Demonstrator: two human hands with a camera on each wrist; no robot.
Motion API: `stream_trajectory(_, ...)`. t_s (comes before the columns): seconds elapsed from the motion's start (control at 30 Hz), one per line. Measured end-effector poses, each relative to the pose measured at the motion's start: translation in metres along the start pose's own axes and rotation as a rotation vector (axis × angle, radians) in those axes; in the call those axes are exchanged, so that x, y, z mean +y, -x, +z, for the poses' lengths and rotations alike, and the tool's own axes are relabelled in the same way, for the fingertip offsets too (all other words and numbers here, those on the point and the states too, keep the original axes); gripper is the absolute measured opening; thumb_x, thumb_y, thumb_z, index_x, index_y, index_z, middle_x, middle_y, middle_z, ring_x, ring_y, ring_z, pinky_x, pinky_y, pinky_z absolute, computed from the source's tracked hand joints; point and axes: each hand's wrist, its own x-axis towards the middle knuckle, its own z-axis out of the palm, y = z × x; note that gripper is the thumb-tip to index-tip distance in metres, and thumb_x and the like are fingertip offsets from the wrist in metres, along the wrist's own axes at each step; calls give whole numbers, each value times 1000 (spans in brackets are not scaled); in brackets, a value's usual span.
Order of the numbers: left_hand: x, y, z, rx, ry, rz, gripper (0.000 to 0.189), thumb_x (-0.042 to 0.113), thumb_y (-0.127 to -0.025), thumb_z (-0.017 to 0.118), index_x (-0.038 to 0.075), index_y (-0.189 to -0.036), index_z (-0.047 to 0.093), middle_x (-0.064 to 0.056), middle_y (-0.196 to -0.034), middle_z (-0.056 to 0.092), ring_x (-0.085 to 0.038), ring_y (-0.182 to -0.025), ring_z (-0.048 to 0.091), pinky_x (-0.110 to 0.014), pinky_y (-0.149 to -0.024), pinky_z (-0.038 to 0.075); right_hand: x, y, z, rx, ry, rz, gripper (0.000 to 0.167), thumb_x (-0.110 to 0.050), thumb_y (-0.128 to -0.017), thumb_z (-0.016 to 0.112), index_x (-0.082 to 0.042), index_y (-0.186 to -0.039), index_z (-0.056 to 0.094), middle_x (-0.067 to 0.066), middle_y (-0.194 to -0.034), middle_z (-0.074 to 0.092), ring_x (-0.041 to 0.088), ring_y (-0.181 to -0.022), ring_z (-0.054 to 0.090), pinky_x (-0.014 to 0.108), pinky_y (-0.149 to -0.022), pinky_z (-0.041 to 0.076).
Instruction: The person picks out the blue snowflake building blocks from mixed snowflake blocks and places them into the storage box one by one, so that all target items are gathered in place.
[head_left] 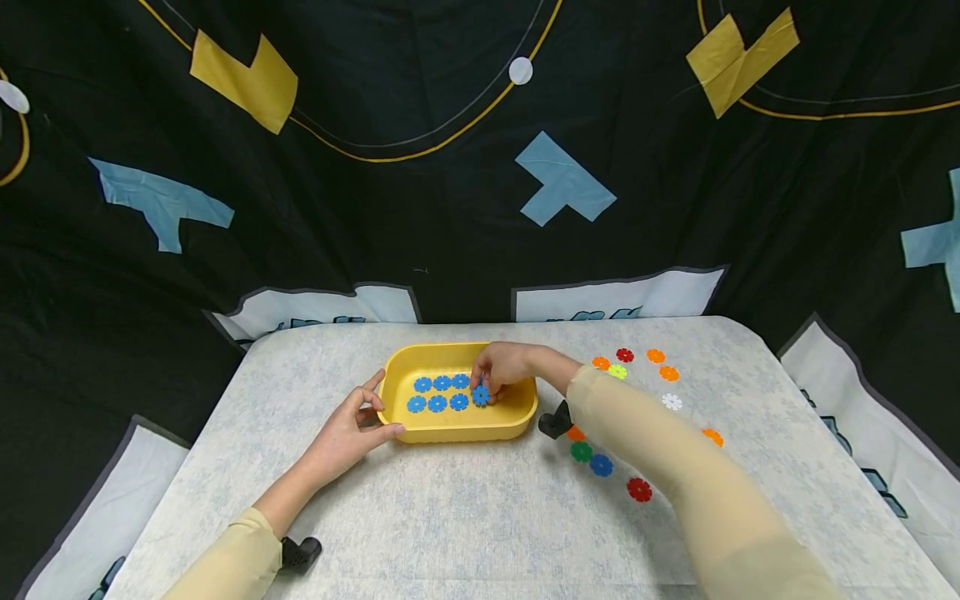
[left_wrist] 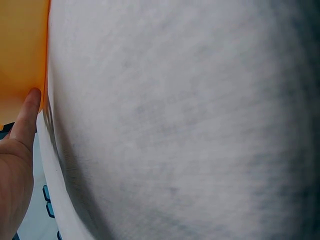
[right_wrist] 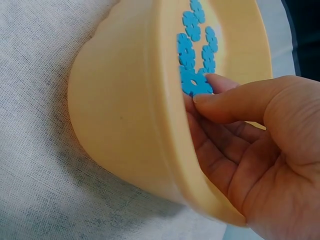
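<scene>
A yellow plastic basin [head_left: 459, 434] stands on the table with several blue flower-shaped discs [head_left: 437, 403] laid in two rows on its floor. My right hand [head_left: 501, 367] reaches inside, pinching one blue flower disc [right_wrist: 194, 81] between thumb and fingers at the right end of the rows. In the right wrist view the thumb lies on the disc's edge, and the near wall hides part of the fingers. At the basin's left end, my left hand [head_left: 356, 419] rests spread against the outside corner. Its thumb [left_wrist: 31, 112] lies straight along the outer wall.
Loose discs lie right of the basin: a red one [head_left: 639, 489], a blue one [head_left: 601, 465], a green one [head_left: 581, 452], a white one [head_left: 672, 402], a yellow-green one [head_left: 617, 371] and several orange. My right forearm crosses over this area. A black curtain [head_left: 450, 242] hangs behind the table.
</scene>
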Motion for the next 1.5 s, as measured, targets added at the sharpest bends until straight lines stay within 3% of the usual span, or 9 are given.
stream_trajectory(0.27,0,0,1,-4,3,-22,52,28,-88,84,3,-109,45,-2,-169,19,-35,-127,59,-30,-97,53,0,-1,3,2,2,0,27,13,-91,64,-2,-113,71,9,-86,61,24,-79,63,37,-81,57)
stream_trajectory(0.53,2,0,0,-11,20,-5,53,30,-87,84,2,-109,45,-3,-170,19,-37,-127,58,-35,-98,53,1,-1,4,4,13,-16,30,14,-90,62,-2,-114,71,8,-89,61,25,-80,64,38,-84,57)
stream_trajectory(0.8,5,1,2,-7,11,-25,48,17,-90,82,-3,-110,43,-9,-170,17,-43,-129,55,-43,-101,51,0,-1,4,1,4,-15,31,15,-91,60,-2,-115,71,10,-90,62,27,-82,65,41,-87,57)
stream_trajectory(0.9,11,2,2,-6,9,-30,47,15,-90,81,-4,-110,43,-9,-170,17,-44,-129,55,-43,-101,51,-1,-1,3,2,15,-8,32,14,-91,60,-2,-116,71,10,-91,63,27,-82,64,40,-86,57)
stream_trajectory(1.2,3,1,1,-2,4,-6,51,26,-89,83,1,-109,44,-6,-169,20,-37,-126,59,-37,-98,53,-5,7,-5,32,115,1,29,7,-93,64,-3,-119,71,10,-100,67,29,-89,63,36,-82,54)
stream_trajectory(1.5,2,1,0,-2,-17,-18,50,32,-88,84,8,-107,45,-3,-169,20,-34,-125,61,-28,-95,54,1,19,-16,60,6,-58,30,8,-95,61,3,-124,68,16,-104,67,37,-102,67,46,-95,54)
